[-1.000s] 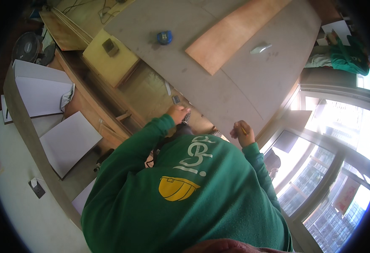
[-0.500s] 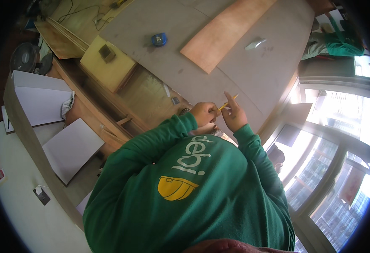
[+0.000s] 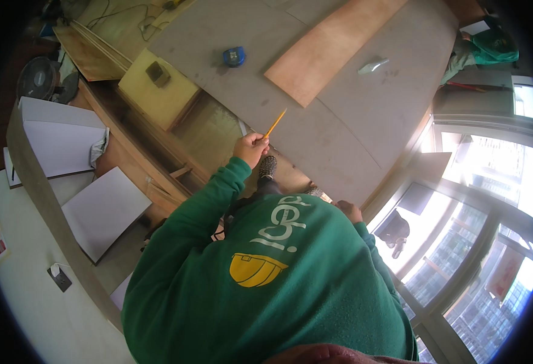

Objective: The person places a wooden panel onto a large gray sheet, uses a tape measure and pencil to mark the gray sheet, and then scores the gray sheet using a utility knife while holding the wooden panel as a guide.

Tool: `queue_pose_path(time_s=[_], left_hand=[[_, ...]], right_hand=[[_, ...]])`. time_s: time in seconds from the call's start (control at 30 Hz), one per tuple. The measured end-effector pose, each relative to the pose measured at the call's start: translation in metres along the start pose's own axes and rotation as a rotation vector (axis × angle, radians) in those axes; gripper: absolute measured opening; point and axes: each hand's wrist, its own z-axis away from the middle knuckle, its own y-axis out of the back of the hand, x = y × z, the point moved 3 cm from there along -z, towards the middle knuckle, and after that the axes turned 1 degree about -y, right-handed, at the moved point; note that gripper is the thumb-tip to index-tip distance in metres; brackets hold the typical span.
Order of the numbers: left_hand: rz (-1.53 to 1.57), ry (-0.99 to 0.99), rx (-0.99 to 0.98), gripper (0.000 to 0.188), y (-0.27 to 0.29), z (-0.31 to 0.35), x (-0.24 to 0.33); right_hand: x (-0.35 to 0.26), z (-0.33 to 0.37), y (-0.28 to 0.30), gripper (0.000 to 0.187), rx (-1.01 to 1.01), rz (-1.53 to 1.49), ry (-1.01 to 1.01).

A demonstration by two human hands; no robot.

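My left hand (image 3: 252, 150) is closed around one end of a yellow pencil (image 3: 276, 123). The pencil slants up and to the right over the near edge of a grey board worktop (image 3: 345, 130). Low beside my body on the right, my right hand (image 3: 348, 211) is partly hidden, and its fingers do not show clearly. A long reddish-brown wooden strip (image 3: 333, 48) lies on the worktop, beyond the pencil tip. Left of the strip sits a blue tape measure (image 3: 233, 56). A small pale tool (image 3: 373, 65), too small to name, lies to the strip's right.
A yellowish board (image 3: 175, 97) with a brown block (image 3: 157, 74) on it stands to the left. White panels (image 3: 105, 212) lean near a black fan (image 3: 37, 79). Bright windows (image 3: 485, 176) line the right side. Another person in a green sleeve (image 3: 494, 48) is at the far right.
My hands have moved apart. The left has gone left and slightly forward with the pencil; the right has left the pencil and dropped back beside my body.
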Motion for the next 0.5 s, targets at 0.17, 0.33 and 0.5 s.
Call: queue_pose_path(time_s=[0.17, 0.33, 0.5], left_hand=[[-0.535, -0.2, -0.204, 0.019, -0.021, 0.011, 0.032], [-0.656, -0.563, -0.558, 0.016, -0.081, 0.029, 0.066], [-0.485, -0.631, -0.618, 0.016, -0.107, 0.046, 0.132]], right_hand=[[-0.007, -0.001, 0.007, 0.023, 0.152, -0.311, 0.217], [-0.15, 0.014, 0.086, 0.019, 0.537, 0.054, 0.726], [-0.136, 0.007, 0.099, 0.018, 0.105, -0.007, 0.569]])
